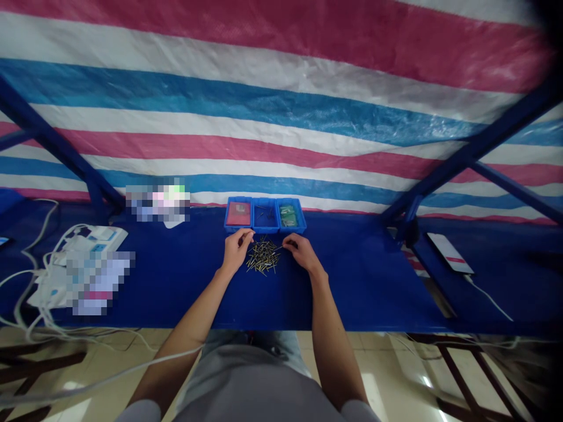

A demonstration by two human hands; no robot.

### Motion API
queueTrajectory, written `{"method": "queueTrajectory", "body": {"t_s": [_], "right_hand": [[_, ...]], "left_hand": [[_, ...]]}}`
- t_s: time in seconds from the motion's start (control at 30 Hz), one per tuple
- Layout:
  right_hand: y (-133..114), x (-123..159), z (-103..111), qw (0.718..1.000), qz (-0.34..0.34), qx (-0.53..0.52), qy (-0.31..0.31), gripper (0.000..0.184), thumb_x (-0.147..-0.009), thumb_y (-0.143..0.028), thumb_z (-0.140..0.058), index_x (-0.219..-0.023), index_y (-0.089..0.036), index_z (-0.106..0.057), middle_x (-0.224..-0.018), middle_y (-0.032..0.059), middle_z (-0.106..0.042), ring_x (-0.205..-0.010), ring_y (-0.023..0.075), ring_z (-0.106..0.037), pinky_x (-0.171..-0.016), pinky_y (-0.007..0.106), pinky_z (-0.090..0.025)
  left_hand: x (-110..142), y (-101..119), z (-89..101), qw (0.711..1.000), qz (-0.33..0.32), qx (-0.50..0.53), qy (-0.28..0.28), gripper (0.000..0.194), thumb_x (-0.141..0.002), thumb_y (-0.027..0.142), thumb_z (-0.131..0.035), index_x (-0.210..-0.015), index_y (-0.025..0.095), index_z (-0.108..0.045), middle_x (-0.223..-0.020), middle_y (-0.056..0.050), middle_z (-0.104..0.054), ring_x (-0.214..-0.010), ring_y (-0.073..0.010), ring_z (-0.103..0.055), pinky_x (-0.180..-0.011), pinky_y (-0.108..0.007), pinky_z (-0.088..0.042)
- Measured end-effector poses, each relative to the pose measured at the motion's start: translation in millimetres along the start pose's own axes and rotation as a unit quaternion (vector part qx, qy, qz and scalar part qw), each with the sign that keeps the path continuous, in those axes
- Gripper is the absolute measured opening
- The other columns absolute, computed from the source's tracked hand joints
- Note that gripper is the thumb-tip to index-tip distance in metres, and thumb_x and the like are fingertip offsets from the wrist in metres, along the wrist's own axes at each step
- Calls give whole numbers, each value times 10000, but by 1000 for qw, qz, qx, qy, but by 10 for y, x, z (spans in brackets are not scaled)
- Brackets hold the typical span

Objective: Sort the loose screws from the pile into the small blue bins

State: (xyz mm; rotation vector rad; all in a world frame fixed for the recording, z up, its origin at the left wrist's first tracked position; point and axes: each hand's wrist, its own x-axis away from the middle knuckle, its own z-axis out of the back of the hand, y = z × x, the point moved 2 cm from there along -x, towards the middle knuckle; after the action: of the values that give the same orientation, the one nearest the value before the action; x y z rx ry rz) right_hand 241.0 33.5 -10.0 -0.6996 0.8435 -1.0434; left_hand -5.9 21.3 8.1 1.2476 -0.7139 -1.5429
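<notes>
Head view: a blue tabletop (373,275) runs across the frame, with a striped tarp (264,105) hanging behind it. At the far left, white cables (37,234) loop around a white power strip (90,243), partly covered by a blurred patch (94,281). A second blurred patch (158,202) sits farther back. The person's left hand (237,249) reaches in from the near edge, its thumb and fingers pinched narrow just in front of a blue three-part bin (265,230); the picture is too coarse to show whether they hold a pin. The bin's left compartment holds a flat reddish card (238,214), its middle one a few dark pins (265,215), and its right one green boards (289,214). Most of the small metal pins (263,256) lie loose in a scattered pile on the tabletop, between the hands and just in front of the bin, so only a small share are in a compartment. The right hand (301,253) rests at the pile's right edge, its fingers curled narrow; any hold is too small to tell. Farther right, a phone (449,253) lies on the tabletop with a white charging cable (488,299).
</notes>
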Motion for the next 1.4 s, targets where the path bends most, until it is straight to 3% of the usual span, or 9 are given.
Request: {"method": "queueTrajectory", "body": {"t_s": [0.2, 0.4, 0.67, 0.9, 1.13, 1.4], "right_hand": [[3, 7, 11, 996, -36, -66, 41, 114, -860, -287, -558, -858, -192, -622, -703, -10, -581, -606, 140, -528, -616, 259, -424], [-297, -68, -124, 989, 7, -59, 133, 124, -898, -270, -525, -897, -187, -617, -745, 5, -601, -616, 141, -526, -646, 265, -438], [-626, -216, -414, 991, 67, -17, 116, 126, -935, -223, -489, -917, -195, -610, -871, 45, -648, -796, 180, -601, -763, 288, -471], [-697, -176, -546, 990, 101, 12, 98, 154, -968, -210, -469, -931, -200, -617, -872, 43, -635, -807, 174, -604, -781, 284, -477], [-684, -46, -607, 985, 146, 60, 77, 213, -1007, -258, -477, -1123, -219, -651, -1028, 77, -679, -952, 195, -633, -880, 310, -496], [-600, -9, -605, 973, 153, 155, 71, 250, -1025, -255, -448, -949, -205, -681, -836, 57, -643, -795, 174, -600, -768, 277, -465]], "left_hand": [[10, 38, -12, 1000, -10, -14, -19, 316, -947, 436, -538, -983, 171, -706, -726, -15, -674, -602, -121, -560, -607, -213, -422], [26, 78, -47, 996, -34, -30, -71, 293, -949, 408, -551, -1020, 170, -706, -765, -16, -683, -618, -115, -559, -575, -210, -391], [22, 66, -61, 993, -47, -66, -81, 270, -964, 389, -528, -939, 174, -688, -758, -13, -696, -658, -131, -601, -634, -222, -415], [20, 77, -32, 994, -41, -57, -79, 282, -983, 376, -483, -887, 170, -651, -735, 1, -664, -621, -119, -566, -641, -217, -417], [19, 53, -38, 993, -52, -52, -93, 329, -982, 352, -488, -744, 162, -613, -657, 17, -604, -601, -111, -538, -641, -220, -402], [17, 81, -53, 988, -83, -58, -119, 296, -981, 316, -480, -784, 166, -643, -719, -10, -638, -688, -136, -588, -702, -243, -425]]}}
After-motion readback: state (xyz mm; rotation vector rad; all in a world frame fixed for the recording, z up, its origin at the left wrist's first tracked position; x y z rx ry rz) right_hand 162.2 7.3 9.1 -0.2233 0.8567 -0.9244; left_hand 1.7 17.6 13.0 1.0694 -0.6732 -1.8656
